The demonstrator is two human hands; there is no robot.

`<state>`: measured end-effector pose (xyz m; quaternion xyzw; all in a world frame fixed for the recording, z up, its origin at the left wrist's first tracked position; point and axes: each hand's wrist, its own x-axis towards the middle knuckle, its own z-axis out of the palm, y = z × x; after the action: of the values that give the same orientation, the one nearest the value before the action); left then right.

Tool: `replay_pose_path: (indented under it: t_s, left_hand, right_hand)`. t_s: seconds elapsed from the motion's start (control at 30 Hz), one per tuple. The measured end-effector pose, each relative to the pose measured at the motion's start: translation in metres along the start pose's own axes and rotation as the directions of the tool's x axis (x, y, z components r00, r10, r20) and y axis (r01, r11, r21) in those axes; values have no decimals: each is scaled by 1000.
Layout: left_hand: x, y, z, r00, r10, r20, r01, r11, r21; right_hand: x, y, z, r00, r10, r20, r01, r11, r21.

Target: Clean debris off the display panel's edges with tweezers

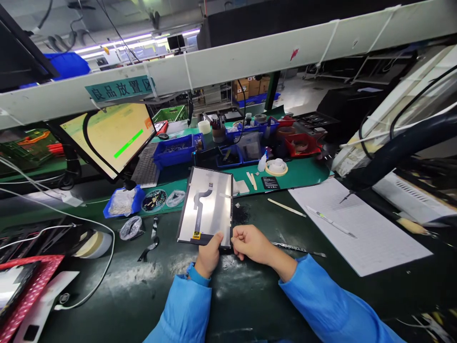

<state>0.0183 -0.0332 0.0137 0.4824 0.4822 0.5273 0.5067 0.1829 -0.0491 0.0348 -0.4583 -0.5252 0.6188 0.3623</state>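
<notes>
My left hand [209, 254] grips the near edge of a flat display panel [217, 209], thumb on top of its silvery back. A dark flex cable [200, 209] runs along that back, ending in a yellow connector patch near my thumb. Close by on the right, my right hand [252, 244] is closed with fingers pinched at the panel's lower right corner. What sits between those fingertips, if anything, is too small to make out. Metal tweezers [298, 249] lie on the bench just beyond my right wrist.
To the right lie a paper sheet [360, 228] with a pen [330, 221] and a thin pale stick [286, 207]. Blue parts bins [174, 151] line the back. A loose flex cable [150, 245] and tape roll [131, 228] are left. A monitor [110, 138] stands behind.
</notes>
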Motion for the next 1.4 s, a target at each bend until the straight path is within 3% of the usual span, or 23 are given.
replay_pose_path:
  t_s: [0.27, 0.53, 0.87, 1.17, 1.4]
  left_hand:
    - [0, 1, 1, 999, 18, 29, -19, 999, 26]
    - [-1, 2, 1, 999, 28, 25, -27, 999, -20]
    - [-3, 0, 1, 1000, -13, -12, 13, 999, -50]
    - [-2, 4, 2, 999, 36, 8, -36, 999, -28]
    - [-3, 1, 2, 998, -41, 54, 43, 998, -41]
  right_hand:
    - [1, 7, 5, 995, -10, -99, 4, 998, -63]
    - [0, -1, -1, 1000, -4, 6, 4, 1000, 7]
    - [0, 8, 7, 993, 4, -115, -8, 999, -33]
    - [-1, -1, 0, 1000, -4, -3, 4, 1000, 20]
    - [-1, 4, 7, 994, 2, -108, -5, 1000, -28]
